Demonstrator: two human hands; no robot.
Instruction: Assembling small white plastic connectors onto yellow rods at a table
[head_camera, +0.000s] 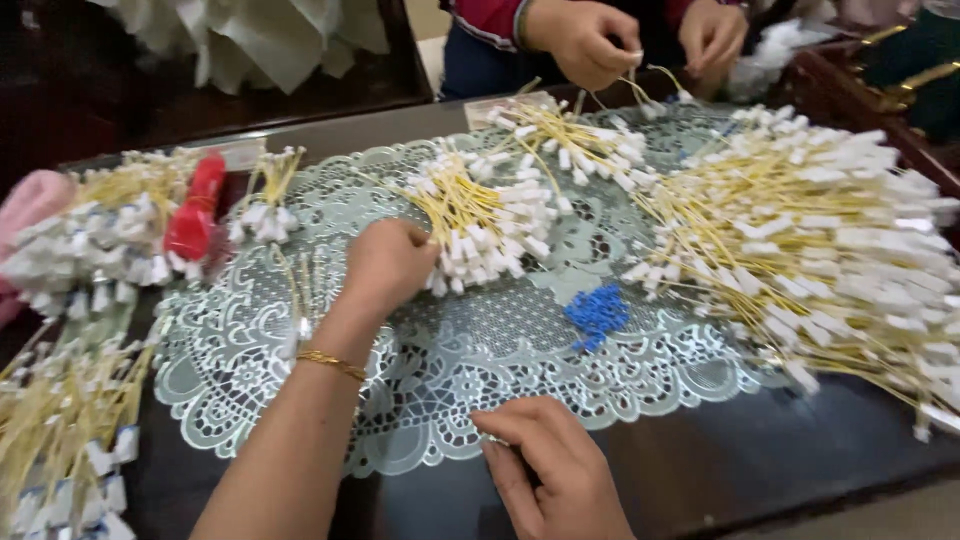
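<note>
yellow cords with white plugs (480, 225) sit in a bunch on the lacy green mat (250, 340), right by my left hand (385, 265). my left fingers are curled shut on the near end of that bunch, where the thin yellow parts come together. i think these cords are very light, and the yellow parts look thin and bendy, like stiff string. the white plugs look hard and a bit smooth, so they may slip. i would hold the bunch by the yellow middle, where many cords lie side by side, and not by one plug, because one cord could slide out. i would not bend them sharp, since thin cords like these might snap inside. my right hand (555, 465) is low on the near edge of the mat, with its fingers pressed together as if pinching something tiny, but i cannot see what it is. a little heap of blue caps (597, 315) lies on the mat between my hands and the big pile of cords (810, 230) on my right. more cords lie on my left (60, 420), and a red thing (195, 215) rests on another pile there. across the dark bench (750, 470), another person's hands (585, 40) are pinching a cord too.
</note>
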